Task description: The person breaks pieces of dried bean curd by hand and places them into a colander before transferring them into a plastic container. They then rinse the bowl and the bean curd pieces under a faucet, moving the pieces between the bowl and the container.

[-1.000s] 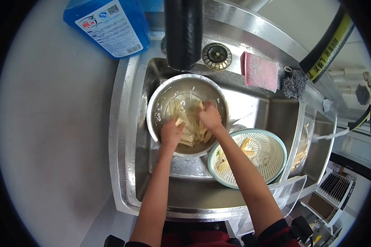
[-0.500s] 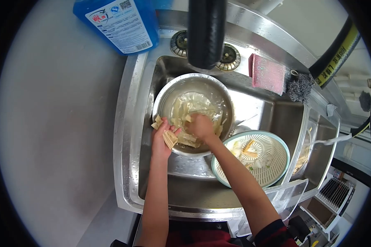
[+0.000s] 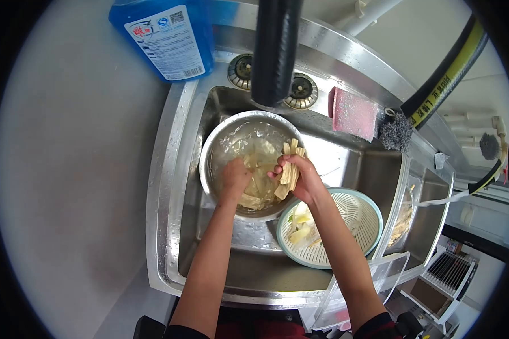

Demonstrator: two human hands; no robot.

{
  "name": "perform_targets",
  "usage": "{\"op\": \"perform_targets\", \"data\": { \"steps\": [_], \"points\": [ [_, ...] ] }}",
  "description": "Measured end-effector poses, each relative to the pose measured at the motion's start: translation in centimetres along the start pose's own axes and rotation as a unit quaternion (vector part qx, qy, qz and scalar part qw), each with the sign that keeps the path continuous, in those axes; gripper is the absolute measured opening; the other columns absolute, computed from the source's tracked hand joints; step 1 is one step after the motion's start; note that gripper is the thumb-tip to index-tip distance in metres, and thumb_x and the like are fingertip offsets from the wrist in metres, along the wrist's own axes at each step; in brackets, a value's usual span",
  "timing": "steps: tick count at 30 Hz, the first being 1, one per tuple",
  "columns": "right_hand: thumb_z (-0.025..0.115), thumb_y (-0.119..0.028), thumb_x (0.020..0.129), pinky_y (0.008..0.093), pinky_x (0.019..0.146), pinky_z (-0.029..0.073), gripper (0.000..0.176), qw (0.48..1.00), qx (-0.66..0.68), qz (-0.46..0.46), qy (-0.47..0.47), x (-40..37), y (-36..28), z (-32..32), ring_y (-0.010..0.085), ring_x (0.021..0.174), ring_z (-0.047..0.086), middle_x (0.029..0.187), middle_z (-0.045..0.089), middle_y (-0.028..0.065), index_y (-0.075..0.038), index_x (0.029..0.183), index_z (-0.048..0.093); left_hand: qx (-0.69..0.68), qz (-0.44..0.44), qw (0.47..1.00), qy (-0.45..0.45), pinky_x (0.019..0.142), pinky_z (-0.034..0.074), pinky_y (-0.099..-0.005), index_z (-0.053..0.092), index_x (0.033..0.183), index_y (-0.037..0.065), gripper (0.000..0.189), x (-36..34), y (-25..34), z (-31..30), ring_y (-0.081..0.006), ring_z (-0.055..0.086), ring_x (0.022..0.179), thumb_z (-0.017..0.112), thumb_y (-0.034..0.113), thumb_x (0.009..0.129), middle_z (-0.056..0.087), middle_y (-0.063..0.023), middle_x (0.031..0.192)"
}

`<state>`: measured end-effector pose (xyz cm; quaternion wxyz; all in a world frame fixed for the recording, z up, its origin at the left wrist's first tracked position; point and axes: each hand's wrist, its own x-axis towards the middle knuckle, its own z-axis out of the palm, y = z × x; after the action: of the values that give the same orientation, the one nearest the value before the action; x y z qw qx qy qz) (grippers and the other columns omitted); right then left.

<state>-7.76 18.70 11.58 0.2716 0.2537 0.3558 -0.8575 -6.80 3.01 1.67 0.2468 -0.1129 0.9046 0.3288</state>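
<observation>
A round metal basin (image 3: 208, 169) of water stands in the sink, with pale yellow bean curd sticks (image 3: 250, 201) lying in it. My right hand (image 3: 304, 176) is closed around a small bundle of bean curd sticks (image 3: 289, 172), held above the basin's right side. My left hand (image 3: 236, 176) reaches down into the water on the left, fingers curled and partly hidden; what they hold cannot be made out. Just right of the basin, under my right forearm, sits a light green-rimmed strainer basket (image 3: 361, 212) with pale and yellowish scraps inside.
A black tap spout (image 3: 274, 56) hangs over the basin's back edge. Behind the sink (image 3: 209, 257) are a blue detergent bottle (image 3: 169, 45), a pink sponge (image 3: 353, 116) and a steel scourer (image 3: 396, 133). More sticks (image 3: 400, 229) lie in the right compartment. A clear plastic panel (image 3: 390, 274) stands at the front.
My right hand has come up out of the water with a bundle of bean curd sticks. My left hand, which held sticks at the rim, has gone down into the basin. The view has shifted slightly.
</observation>
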Motion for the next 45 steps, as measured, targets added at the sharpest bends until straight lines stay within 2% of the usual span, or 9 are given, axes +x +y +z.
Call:
{"op": "perform_targets", "data": {
  "steps": [7,11,20,26,33,35,39,41,45],
  "points": [
    [0.052,-0.004,0.071,0.0305,0.059,0.046,0.022,0.999,0.005,-0.006,0.033,-2.1,-1.8,-0.6,0.0144,0.057,0.047,0.067,0.046,0.0049,-0.003,0.091,0.043,-0.041,0.120,0.979,0.162,0.070,0.043,-0.0379,0.053,0.095,-0.001,0.039,-1.5,-2.1,1.4,-0.0346,0.054,0.083,0.062,0.020,0.064,0.057,-0.0208,0.084],
    [0.052,-0.004,0.070,0.0306,0.057,0.045,0.021,0.998,0.019,-0.029,0.042,-2.6,-2.4,-0.5,0.0146,0.057,0.047,0.067,0.045,0.0053,-0.002,0.089,0.043,0.011,0.030,0.998,0.056,0.071,0.043,-0.0383,0.051,0.099,-0.001,0.043,-2.4,-1.1,1.0,-0.0360,0.053,0.084,0.063,0.018,0.063,0.057,-0.0211,0.086],
    [0.052,-0.005,0.070,0.0285,0.057,0.043,0.018,0.997,0.046,-0.056,0.041,-4.5,-3.5,-0.8,0.0139,0.056,0.047,0.063,0.045,0.0040,-0.002,0.086,0.045,-0.188,0.058,0.954,0.228,0.064,0.043,-0.0383,0.055,0.089,0.000,0.037,-2.2,-0.5,-1.8,-0.0364,0.055,0.074,0.065,0.025,0.065,0.058,-0.0217,0.077],
    [0.052,-0.004,0.070,0.0291,0.056,0.043,0.019,0.998,0.045,-0.038,0.037,-5.4,-2.7,-0.4,0.0137,0.054,0.047,0.064,0.045,0.0040,-0.002,0.087,0.044,0.052,0.050,0.994,0.086,0.064,0.043,-0.0409,0.056,0.082,0.000,0.035,1.3,-0.4,2.1,-0.0373,0.055,0.072,0.065,0.026,0.060,0.057,-0.0212,0.077],
    [0.051,-0.003,0.072,0.0274,0.055,0.043,0.017,0.998,0.052,-0.021,0.038,-7.3,-4.5,0.7,0.0140,0.056,0.048,0.064,0.046,0.0044,-0.002,0.088,0.045,-0.122,0.033,0.989,0.072,0.067,0.044,-0.0365,0.059,0.082,0.001,0.024,-0.2,0.9,-0.8,-0.0269,0.058,0.074,0.059,0.019,0.066,0.059,-0.0171,0.080],
    [0.051,-0.005,0.075,0.0263,0.052,0.042,0.015,0.995,0.044,-0.031,0.080,-7.9,-5.0,1.9,0.0130,0.054,0.047,0.064,0.046,0.0039,-0.003,0.088,0.045,-0.542,-0.026,0.835,-0.089,0.064,0.044,-0.0303,0.058,0.091,0.004,0.021,-2.6,2.0,-3.5,-0.0189,0.057,0.074,0.054,0.015,0.073,0.058,-0.0104,0.083],
    [0.051,-0.013,0.081,0.0221,0.042,0.036,0.012,0.998,0.052,-0.036,-0.004,-8.8,-5.0,0.3,0.0095,0.047,0.042,0.061,0.044,0.0017,-0.004,0.089,0.046,-0.648,-0.031,0.759,-0.059,0.052,0.040,-0.0217,0.053,0.097,0.007,0.020,-6.2,4.7,-5.4,-0.0102,0.051,0.062,0.051,0.017,0.080,0.053,-0.0016,0.070],
    [0.052,-0.020,0.082,0.0191,0.035,0.028,0.016,0.997,0.011,-0.045,0.062,-9.6,-5.1,0.7,0.0066,0.038,0.033,0.053,0.039,-0.0019,-0.006,0.083,0.046,-0.774,-0.057,0.614,-0.143,0.041,0.030,-0.0176,0.049,0.097,0.006,0.024,-6.4,4.5,-5.1,-0.0060,0.039,0.049,0.049,0.025,0.083,0.039,0.0026,0.056],
    [0.054,-0.030,0.081,0.0218,0.032,0.022,0.036,0.974,-0.140,-0.063,0.168,-11.0,-5.2,0.4,0.0060,0.032,0.027,0.043,0.030,-0.0041,-0.011,0.055,0.036,-0.739,-0.078,0.663,-0.093,0.030,0.018,-0.0196,0.035,0.055,0.013,0.039,-9.0,9.5,-4.7,-0.0052,0.020,0.034,0.047,0.038,0.083,0.023,0.0051,0.047]
  ]
}}
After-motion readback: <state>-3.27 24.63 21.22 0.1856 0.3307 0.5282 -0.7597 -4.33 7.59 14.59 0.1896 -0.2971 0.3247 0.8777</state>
